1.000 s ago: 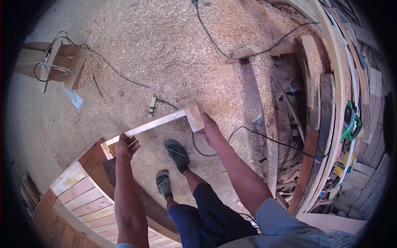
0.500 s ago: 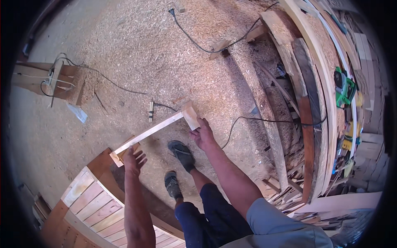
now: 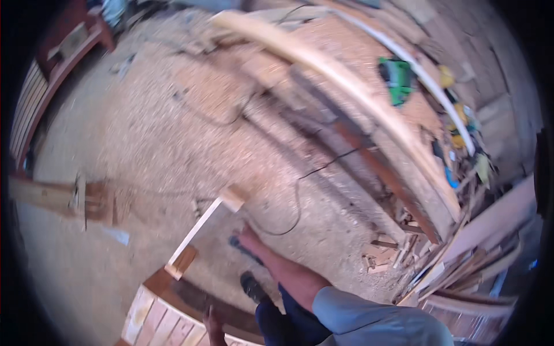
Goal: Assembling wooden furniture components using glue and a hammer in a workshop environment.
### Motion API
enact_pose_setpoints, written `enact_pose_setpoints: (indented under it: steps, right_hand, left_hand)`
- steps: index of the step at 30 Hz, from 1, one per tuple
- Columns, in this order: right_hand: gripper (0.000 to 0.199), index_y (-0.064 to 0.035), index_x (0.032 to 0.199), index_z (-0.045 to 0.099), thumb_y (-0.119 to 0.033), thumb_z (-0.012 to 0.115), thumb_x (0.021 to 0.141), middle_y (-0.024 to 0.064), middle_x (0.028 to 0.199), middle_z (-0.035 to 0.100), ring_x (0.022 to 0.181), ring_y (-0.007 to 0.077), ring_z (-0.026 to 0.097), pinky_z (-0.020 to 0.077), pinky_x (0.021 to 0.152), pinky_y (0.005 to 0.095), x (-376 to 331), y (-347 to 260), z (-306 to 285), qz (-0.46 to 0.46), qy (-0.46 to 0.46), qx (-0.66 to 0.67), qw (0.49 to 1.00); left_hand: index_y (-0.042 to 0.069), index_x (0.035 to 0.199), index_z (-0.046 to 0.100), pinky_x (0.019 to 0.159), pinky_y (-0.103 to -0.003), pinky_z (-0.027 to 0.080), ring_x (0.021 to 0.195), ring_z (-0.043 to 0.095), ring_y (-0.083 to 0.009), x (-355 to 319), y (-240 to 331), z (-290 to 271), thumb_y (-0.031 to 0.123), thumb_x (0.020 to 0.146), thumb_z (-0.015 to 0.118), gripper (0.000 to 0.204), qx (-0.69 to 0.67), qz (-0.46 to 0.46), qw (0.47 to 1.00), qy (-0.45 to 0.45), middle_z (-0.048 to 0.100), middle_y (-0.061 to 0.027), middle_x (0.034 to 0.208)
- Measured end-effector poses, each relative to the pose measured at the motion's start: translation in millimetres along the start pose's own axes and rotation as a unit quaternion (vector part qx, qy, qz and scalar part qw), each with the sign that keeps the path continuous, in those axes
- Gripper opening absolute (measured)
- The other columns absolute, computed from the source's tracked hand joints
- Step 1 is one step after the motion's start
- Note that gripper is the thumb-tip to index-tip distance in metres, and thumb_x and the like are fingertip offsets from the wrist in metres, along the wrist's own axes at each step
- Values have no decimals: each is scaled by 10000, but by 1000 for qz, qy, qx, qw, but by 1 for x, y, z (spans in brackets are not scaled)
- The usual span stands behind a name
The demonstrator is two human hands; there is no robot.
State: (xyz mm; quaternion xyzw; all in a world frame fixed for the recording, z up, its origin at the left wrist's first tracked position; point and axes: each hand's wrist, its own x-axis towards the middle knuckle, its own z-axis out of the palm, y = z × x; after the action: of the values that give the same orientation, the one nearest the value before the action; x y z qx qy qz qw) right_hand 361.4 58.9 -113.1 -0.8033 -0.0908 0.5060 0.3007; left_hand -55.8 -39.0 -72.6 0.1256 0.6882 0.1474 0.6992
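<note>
The wooden piece (image 3: pixel 195 235), a pale strip with 2 end blocks (image 3: pixel 233 198), has its near end just beside the far corner of the slatted bench (image 3: pixel 164 324). The right hand (image 3: pixel 248 235), released, is near the far block but apart from it. The left hand (image 3: pixel 214 324) is by the bench's right edge; through the blur I cannot tell whether it is clenched.

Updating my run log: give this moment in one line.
Left hand: near slatted woodwork | Right hand: near wooden frame, apparently apart | View: blurred
</note>
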Motion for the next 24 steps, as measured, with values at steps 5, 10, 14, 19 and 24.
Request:
enact_pose_setpoints:
  steps: [5,10,14,19,24]
  right_hand:
    - [484,-92,1398,668,-348,727,991,220,1210,755,1093,332,746,566,955,430,-95,71,-66,-249,-72,-115,959]
    - [407,-63,1073,776,-449,664,1012,218,1114,754,1097,430,721,557,939,524,-204,215,-200,-217,25,-218,951]
    - [316,-106,1028,844,-307,778,793,132,1040,812,957,320,782,622,886,458,-296,285,-328,-112,260,-231,931]
    - [257,-83,970,852,-235,847,764,119,843,809,731,265,787,640,726,405,-429,349,-505,32,457,-6,889]
    - [189,46,898,779,-121,712,952,137,747,783,632,204,765,614,593,350,-501,346,-628,25,541,211,814]
  left_hand:
    - [148,1493,524,517,-309,505,707,635,-153,-94,-42,-66,450,1055,707,562,181,-42,982,-35,710,-48,1003]
    - [131,1438,589,567,-416,561,784,677,-282,-177,5,-67,535,1029,710,587,257,-78,963,32,693,-126,1024]
    - [187,1485,587,569,-381,526,743,620,-239,-213,67,-67,532,1022,721,593,223,-56,973,-20,659,-96,993]
    - [195,1338,657,492,-301,416,620,517,-131,-236,105,49,444,1036,728,398,265,55,962,-38,589,15,798]
    - [168,1286,689,501,-296,449,645,566,-128,-259,117,246,470,1072,678,370,255,122,956,-81,623,16,827]
